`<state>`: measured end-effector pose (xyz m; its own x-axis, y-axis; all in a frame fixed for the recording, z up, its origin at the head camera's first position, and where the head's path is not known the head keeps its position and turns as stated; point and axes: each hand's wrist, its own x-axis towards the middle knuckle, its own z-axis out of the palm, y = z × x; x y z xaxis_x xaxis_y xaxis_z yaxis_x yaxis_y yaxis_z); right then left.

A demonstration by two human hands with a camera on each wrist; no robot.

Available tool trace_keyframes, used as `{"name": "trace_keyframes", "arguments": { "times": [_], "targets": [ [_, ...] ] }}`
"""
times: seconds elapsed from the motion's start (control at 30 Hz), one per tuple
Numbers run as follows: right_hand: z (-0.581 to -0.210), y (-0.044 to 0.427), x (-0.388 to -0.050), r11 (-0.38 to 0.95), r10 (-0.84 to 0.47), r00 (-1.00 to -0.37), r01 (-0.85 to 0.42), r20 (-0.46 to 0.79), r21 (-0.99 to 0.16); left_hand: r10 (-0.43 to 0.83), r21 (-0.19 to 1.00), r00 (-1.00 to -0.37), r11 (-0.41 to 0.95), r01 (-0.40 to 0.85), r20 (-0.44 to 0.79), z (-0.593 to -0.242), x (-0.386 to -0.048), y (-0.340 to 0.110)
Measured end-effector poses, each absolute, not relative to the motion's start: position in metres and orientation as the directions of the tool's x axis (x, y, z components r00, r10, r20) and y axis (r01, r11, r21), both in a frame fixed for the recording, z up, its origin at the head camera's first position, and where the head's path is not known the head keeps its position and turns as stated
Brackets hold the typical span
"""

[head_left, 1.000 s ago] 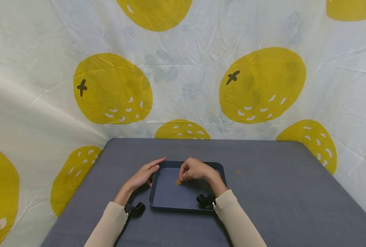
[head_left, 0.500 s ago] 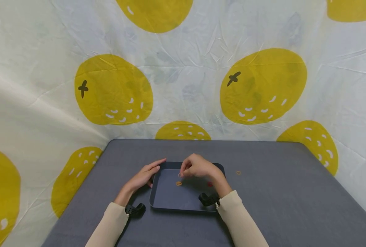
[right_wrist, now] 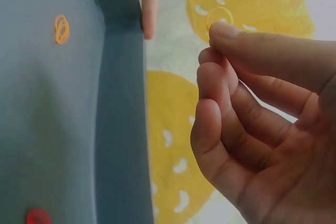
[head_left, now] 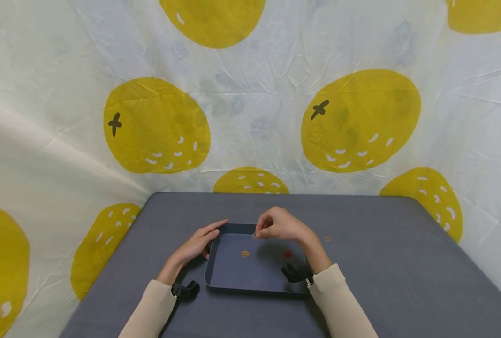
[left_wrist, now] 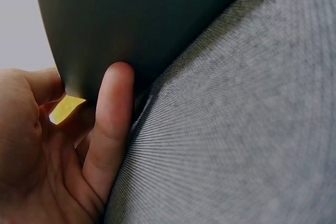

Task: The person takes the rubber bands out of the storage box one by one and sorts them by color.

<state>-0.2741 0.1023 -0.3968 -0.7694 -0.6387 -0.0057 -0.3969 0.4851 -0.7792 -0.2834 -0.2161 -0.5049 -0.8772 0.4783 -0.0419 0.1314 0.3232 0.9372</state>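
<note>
My right hand [head_left: 279, 224] pinches a thin yellowish rubber band [right_wrist: 220, 15] between thumb and index finger, above the far side of the dark tray [head_left: 250, 284]. In the right wrist view the other fingers are curled. My left hand [head_left: 196, 244] holds the tray's left wall near the far corner, its thumb over the rim and fingers outside. The left wrist view shows one finger [left_wrist: 115, 103] against the outer wall. A few overlapping orange rubber bands [head_left: 245, 253] lie inside the tray. Near its right side is something small and red [head_left: 288, 254], possibly rubber bands.
Another orange rubber band [head_left: 327, 239] lies on the grey tabletop [head_left: 385, 263], right of the tray. Behind the table hangs a white cloth [head_left: 254, 117] with yellow fruit prints.
My right hand has lifted a rubber band off the orange pile and moved up and to the right. The red item has come into view from behind that arm. The left hand stays put.
</note>
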Motion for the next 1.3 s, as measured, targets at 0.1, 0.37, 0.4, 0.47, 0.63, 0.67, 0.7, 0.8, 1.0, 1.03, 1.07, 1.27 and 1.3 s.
{"name": "trace_keyframes", "arguments": {
  "times": [0.1, 0.37, 0.4, 0.47, 0.63, 0.67, 0.7, 0.8, 1.0, 1.03, 1.07, 1.27, 1.3],
  "targets": [
    [-0.392, 0.113, -0.271, 0.488, -0.631, -0.776, -0.404, 0.007, -0.774, 0.483, 0.937, -0.875, 0.319, 0.143, -0.031, -0.505, -0.284, -0.215],
    [-0.384, 0.141, -0.258, 0.511, -0.606, -0.795, -0.400, 0.011, -0.761, 0.488, 0.929, -0.872, 0.333, 0.161, -0.024, -0.507, -0.282, -0.218],
    [-0.383, 0.145, -0.258, 0.512, -0.602, -0.798, -0.402, 0.016, -0.760, 0.486, 0.930, -0.874, 0.331, 0.160, -0.023, -0.507, -0.282, -0.218],
    [-0.382, 0.154, -0.257, 0.510, -0.596, -0.803, -0.404, 0.026, -0.759, 0.480, 0.931, -0.877, 0.330, 0.158, -0.022, -0.507, -0.282, -0.219],
    [-0.381, 0.180, -0.256, 0.536, -0.574, -0.818, -0.405, 0.033, -0.741, 0.478, 0.929, -0.878, 0.335, 0.156, -0.025, -0.506, -0.283, -0.217],
    [-0.381, 0.185, -0.256, 0.545, -0.566, -0.824, -0.399, 0.027, -0.738, 0.479, 0.929, -0.878, 0.336, 0.156, -0.026, -0.506, -0.283, -0.217],
    [-0.381, 0.189, -0.256, 0.554, -0.557, -0.830, -0.389, 0.019, -0.736, 0.480, 0.928, -0.877, 0.338, 0.157, -0.026, -0.506, -0.283, -0.216],
    [-0.380, 0.203, -0.255, 0.568, -0.537, -0.843, -0.367, 0.006, -0.737, 0.478, 0.930, -0.878, 0.336, 0.149, -0.032, -0.506, -0.283, -0.216],
    [-0.385, 0.233, -0.253, 0.593, -0.504, -0.864, -0.354, 0.009, -0.723, 0.490, 0.933, -0.872, 0.325, 0.153, -0.028, -0.509, -0.283, -0.217],
    [-0.386, 0.237, -0.253, 0.595, -0.501, -0.865, -0.352, 0.008, -0.723, 0.492, 0.934, -0.870, 0.322, 0.153, -0.027, -0.509, -0.283, -0.217],
    [-0.387, 0.241, -0.254, 0.592, -0.501, -0.865, -0.347, 0.005, -0.727, 0.492, 0.935, -0.870, 0.320, 0.153, -0.026, -0.510, -0.284, -0.217],
    [-0.395, 0.258, -0.260, 0.565, -0.479, -0.878, -0.300, -0.009, -0.769, 0.479, 0.931, -0.878, 0.328, 0.161, -0.017, -0.510, -0.284, -0.218],
    [-0.397, 0.260, -0.261, 0.565, -0.474, -0.881, -0.296, -0.009, -0.770, 0.479, 0.930, -0.877, 0.328, 0.164, -0.014, -0.510, -0.284, -0.218]
  ]
}}
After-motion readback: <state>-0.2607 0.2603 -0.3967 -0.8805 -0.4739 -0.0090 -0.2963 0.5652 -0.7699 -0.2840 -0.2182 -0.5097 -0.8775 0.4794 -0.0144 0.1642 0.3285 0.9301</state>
